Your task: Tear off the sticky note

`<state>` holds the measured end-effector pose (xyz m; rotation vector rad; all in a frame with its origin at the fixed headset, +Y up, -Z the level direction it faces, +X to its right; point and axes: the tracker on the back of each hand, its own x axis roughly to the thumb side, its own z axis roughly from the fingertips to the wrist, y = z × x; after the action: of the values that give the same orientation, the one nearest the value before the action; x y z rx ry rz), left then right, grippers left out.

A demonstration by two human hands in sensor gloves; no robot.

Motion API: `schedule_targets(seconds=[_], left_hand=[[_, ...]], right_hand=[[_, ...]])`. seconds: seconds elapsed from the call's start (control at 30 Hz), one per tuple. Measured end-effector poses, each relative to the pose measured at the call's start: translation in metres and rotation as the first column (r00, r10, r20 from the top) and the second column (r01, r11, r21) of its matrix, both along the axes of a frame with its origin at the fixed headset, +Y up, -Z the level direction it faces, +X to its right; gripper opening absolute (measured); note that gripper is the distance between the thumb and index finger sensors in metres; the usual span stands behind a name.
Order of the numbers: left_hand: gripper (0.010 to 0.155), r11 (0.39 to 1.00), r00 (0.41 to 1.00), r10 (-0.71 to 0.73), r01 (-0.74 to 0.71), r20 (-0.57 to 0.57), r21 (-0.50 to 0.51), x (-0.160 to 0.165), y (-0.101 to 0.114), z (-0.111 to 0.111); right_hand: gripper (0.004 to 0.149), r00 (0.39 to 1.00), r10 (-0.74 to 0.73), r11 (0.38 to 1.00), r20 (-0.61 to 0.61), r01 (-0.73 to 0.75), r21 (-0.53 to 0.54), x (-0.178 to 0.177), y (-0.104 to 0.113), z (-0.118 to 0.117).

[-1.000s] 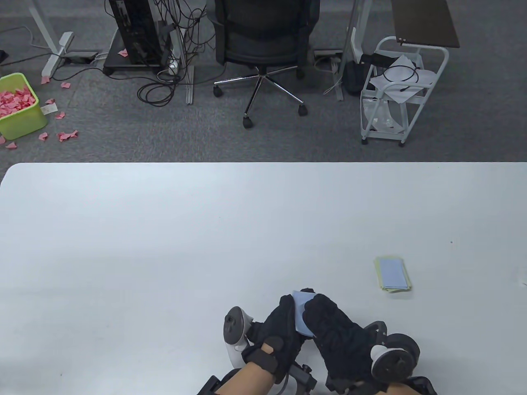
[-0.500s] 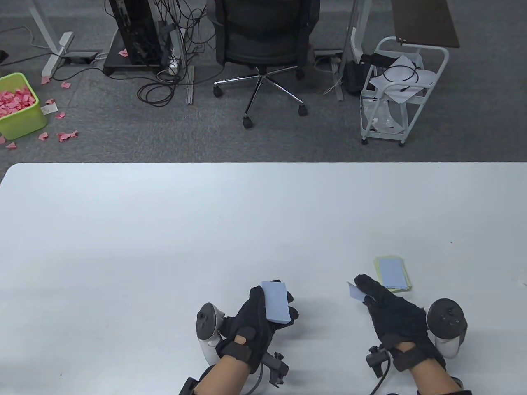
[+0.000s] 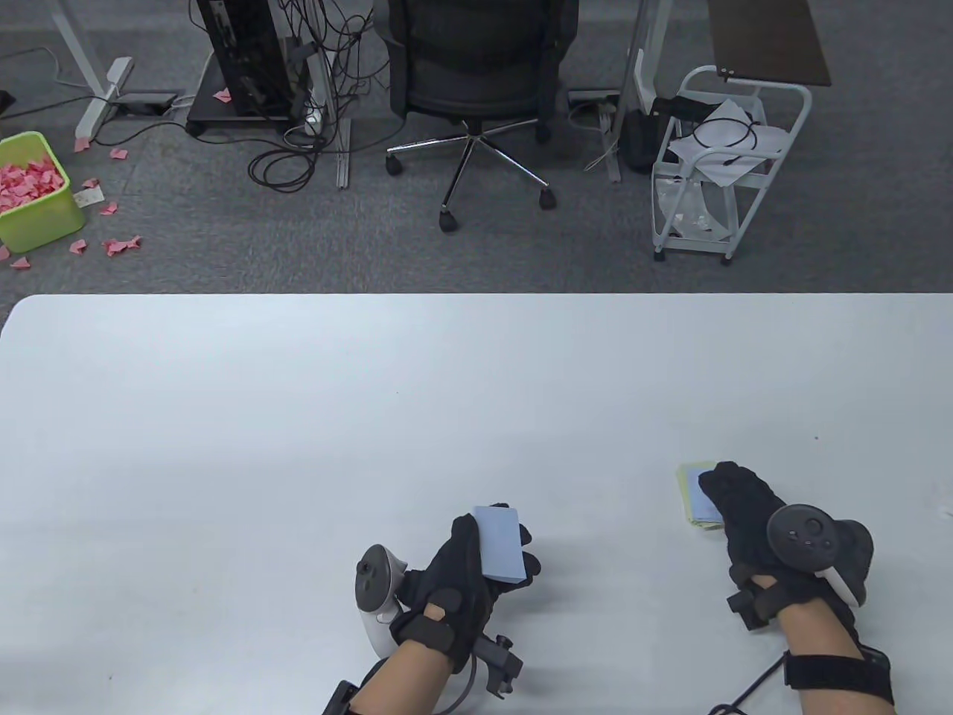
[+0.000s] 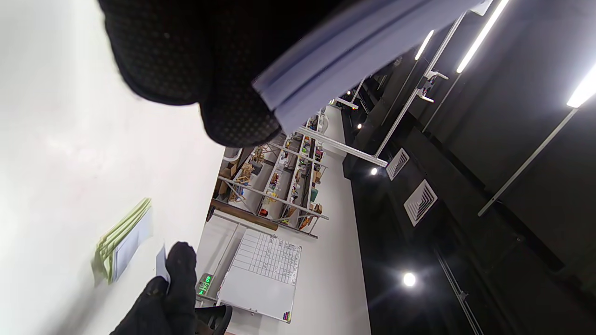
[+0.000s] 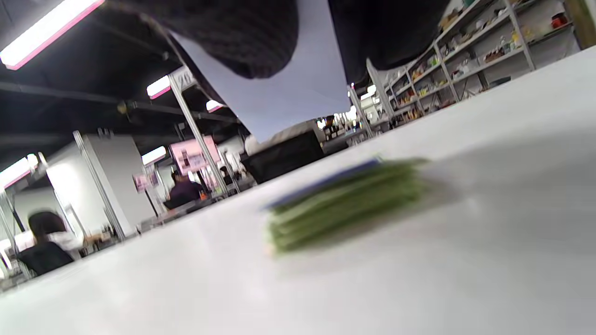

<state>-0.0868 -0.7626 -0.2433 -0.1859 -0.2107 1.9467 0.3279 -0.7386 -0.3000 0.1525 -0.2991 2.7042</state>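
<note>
Just beneath the right hand's (image 3: pixel 744 514) fingers (image 5: pixel 260 37), where a loose blue paper sticky note (image 5: pixel 298 88) is pinched, the green-and-blue stack of torn notes (image 5: pixel 344 200) is found; the thick blue note pad (image 3: pixel 497 541) is gripped in the left hand (image 3: pixel 461 573).

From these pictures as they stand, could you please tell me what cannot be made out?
- Whether the torn blue sheet touches the pile of notes: in the table view the right hand covers it; the right wrist view is blurred.
- Thickness of the blue pad in the left hand: its top edge is cut off in the left wrist view.
- Pile's near end: hidden under the right hand in the table view.
</note>
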Motion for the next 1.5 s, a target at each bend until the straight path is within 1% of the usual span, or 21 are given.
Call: schedule_targets(seconds=[0.13,0.2,0.43,0.97,1.03,1.07,1.17,1.3,1.43,1.5], left_hand=[[0.072,1.0,1.0,-0.01,0.01,0.005,0.014,0.001,0.003,0.0],[0.072,1.0,1.0,-0.01,0.009,0.003,0.015,0.001,0.003,0.0],[0.072,1.0,1.0,-0.022,0.022,-0.005,0.01,0.001,0.001,-0.003],[0.072,0.998,0.999,-0.047,0.048,-0.017,0.036,-0.001,0.0,-0.005],[0.072,0.997,0.998,-0.059,0.06,-0.02,0.045,-0.001,0.0,-0.005],[0.072,0.997,0.998,-0.062,0.062,-0.021,0.046,-0.001,0.0,-0.005],[0.072,0.997,0.998,-0.064,0.065,-0.017,0.048,-0.001,0.0,-0.004],[0.072,0.996,0.998,-0.069,0.069,-0.013,0.05,0.0,-0.001,-0.003],[0.073,0.996,0.997,-0.073,0.074,-0.013,0.051,0.0,-0.001,-0.003],[0.072,0.996,0.997,-0.074,0.074,-0.012,0.05,0.0,-0.002,-0.003]], right_hand=[[0.042,0.999,-0.041,0.999,0.007,0.041,-0.036,0.004,-0.004,-0.017],[0.042,0.999,-0.032,0.998,0.004,0.032,-0.058,0.003,-0.007,-0.023],[0.042,1.0,-0.016,0.991,0.009,0.017,-0.131,0.003,-0.011,-0.035],[0.043,0.998,0.034,0.961,-0.051,-0.047,-0.271,-0.003,-0.019,-0.04],[0.046,0.996,0.046,0.951,-0.075,-0.066,-0.301,-0.004,-0.021,-0.039],[0.051,0.995,0.055,0.945,-0.087,-0.079,-0.316,-0.004,-0.022,-0.039],[0.06,0.993,0.074,0.944,-0.09,-0.099,-0.316,-0.006,-0.023,-0.039],[0.072,0.985,0.14,0.918,-0.101,-0.168,-0.359,-0.012,-0.026,-0.041],[0.076,0.973,0.203,0.896,-0.107,-0.229,-0.38,-0.02,-0.028,-0.043],[0.076,0.957,0.27,0.873,-0.106,-0.29,-0.391,-0.027,-0.03,-0.043]])
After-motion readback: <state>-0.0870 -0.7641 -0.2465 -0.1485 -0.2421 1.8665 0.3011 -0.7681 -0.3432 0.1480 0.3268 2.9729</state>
